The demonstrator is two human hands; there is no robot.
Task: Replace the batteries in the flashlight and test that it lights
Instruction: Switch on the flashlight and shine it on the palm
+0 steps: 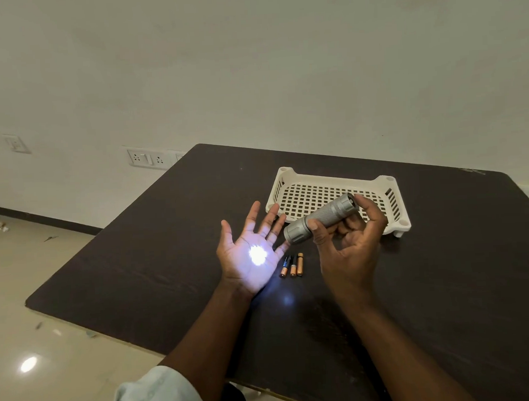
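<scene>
my right hand [348, 235] fingers curled round the grey knurled metal flashlight [319, 217], beam lit on my flat-open left hand [252, 250], three copper-and-black batteries [292, 265] on the dark bench [444, 267] between both

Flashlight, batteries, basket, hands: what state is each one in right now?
Flashlight: lit, closed up, held tilted above the table, beam on the left palm.
Batteries: three, lying loose side by side on the table.
Basket: upright on the table; its visible part holds nothing.
Left hand: open, palm up, catching the light spot.
Right hand: grips the flashlight.
</scene>
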